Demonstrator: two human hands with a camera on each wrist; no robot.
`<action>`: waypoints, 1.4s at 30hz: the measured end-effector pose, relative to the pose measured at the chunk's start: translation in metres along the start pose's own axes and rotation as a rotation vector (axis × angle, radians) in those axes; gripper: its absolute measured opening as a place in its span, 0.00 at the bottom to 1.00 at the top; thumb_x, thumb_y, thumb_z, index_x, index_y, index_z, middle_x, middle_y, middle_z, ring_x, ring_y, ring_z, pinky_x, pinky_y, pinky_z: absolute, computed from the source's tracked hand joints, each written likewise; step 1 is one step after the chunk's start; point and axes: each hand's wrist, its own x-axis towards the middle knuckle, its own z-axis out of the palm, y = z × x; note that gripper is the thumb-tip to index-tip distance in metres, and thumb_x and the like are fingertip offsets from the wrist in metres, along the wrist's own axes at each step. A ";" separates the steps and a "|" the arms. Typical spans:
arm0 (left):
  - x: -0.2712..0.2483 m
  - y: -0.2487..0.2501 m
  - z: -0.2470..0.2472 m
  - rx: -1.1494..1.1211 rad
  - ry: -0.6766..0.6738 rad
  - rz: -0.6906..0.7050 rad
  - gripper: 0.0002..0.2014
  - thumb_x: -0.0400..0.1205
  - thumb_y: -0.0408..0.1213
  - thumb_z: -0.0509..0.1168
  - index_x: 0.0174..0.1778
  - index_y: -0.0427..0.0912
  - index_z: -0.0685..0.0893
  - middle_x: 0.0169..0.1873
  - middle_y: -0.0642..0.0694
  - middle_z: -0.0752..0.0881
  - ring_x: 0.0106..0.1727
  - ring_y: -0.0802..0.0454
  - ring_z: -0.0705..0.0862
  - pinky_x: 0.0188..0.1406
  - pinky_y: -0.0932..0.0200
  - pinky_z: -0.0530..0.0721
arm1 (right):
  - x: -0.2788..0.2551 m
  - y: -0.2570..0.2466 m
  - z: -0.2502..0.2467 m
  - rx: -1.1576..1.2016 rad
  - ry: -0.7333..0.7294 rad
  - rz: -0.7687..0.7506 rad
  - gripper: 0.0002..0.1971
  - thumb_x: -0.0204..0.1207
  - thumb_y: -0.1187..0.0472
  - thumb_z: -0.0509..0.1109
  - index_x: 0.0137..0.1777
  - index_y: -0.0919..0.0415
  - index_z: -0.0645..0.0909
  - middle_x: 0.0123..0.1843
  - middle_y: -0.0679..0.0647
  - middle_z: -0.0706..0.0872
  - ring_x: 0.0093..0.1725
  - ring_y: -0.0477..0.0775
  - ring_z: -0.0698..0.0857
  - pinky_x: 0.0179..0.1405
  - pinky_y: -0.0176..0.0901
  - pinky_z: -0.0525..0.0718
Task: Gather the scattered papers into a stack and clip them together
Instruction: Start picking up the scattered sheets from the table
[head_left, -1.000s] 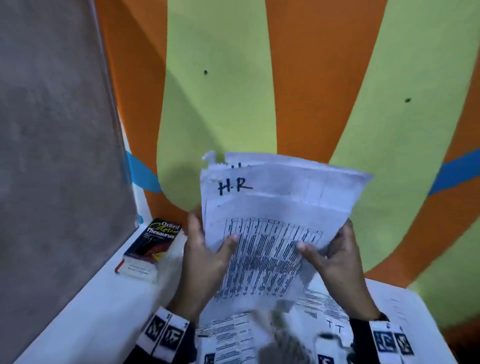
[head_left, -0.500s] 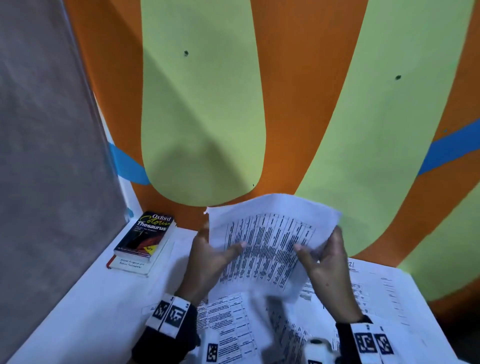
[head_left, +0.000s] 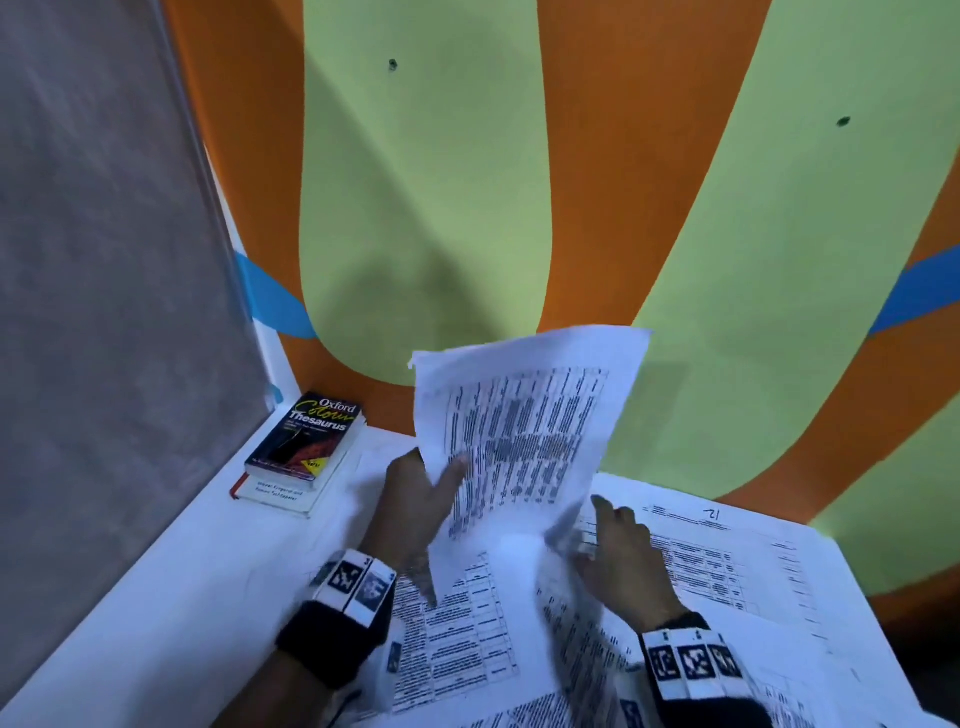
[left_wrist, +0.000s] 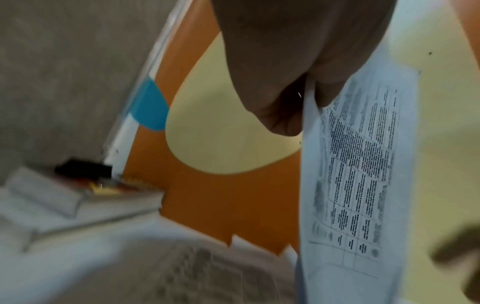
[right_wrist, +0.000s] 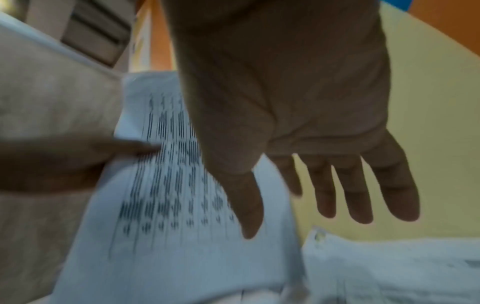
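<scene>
The left hand (head_left: 415, 499) pinches a printed sheet (head_left: 524, 441) by its near left edge, thumb on the face, holding it upright above the table (head_left: 171, 587). The right hand (head_left: 618, 561) is released, fingers spread and empty, just right of that sheet. Directly beneath and ahead of it lie the loose papers (head_left: 727, 561), long axis seemingly running away to the right; the right hand is nearer.

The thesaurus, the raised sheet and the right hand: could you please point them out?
thesaurus (head_left: 306, 439), head view, front cover.
raised sheet (head_left: 524, 431), head view, printed middle.
right hand (right_wrist: 298, 115), right wrist view, palm.
</scene>
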 end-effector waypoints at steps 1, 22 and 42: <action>0.004 0.005 -0.009 0.013 0.051 0.060 0.11 0.80 0.39 0.69 0.37 0.35 0.84 0.24 0.55 0.80 0.23 0.68 0.79 0.25 0.72 0.73 | -0.001 -0.001 0.005 -0.102 -0.048 -0.018 0.30 0.77 0.50 0.67 0.77 0.56 0.63 0.68 0.59 0.75 0.67 0.62 0.76 0.59 0.54 0.80; 0.001 0.014 -0.136 0.363 0.477 0.230 0.20 0.82 0.39 0.68 0.39 0.19 0.80 0.33 0.22 0.85 0.36 0.28 0.86 0.28 0.65 0.66 | 0.066 -0.153 0.123 -0.386 -0.401 -0.488 0.28 0.70 0.55 0.75 0.69 0.56 0.70 0.69 0.63 0.75 0.72 0.65 0.71 0.70 0.71 0.64; 0.027 0.009 -0.104 0.272 0.496 0.293 0.30 0.82 0.50 0.66 0.18 0.39 0.64 0.15 0.44 0.71 0.16 0.51 0.67 0.18 0.55 0.65 | 0.014 0.068 -0.018 0.310 -0.045 0.144 0.27 0.70 0.60 0.77 0.19 0.54 0.61 0.16 0.45 0.62 0.14 0.40 0.60 0.18 0.34 0.57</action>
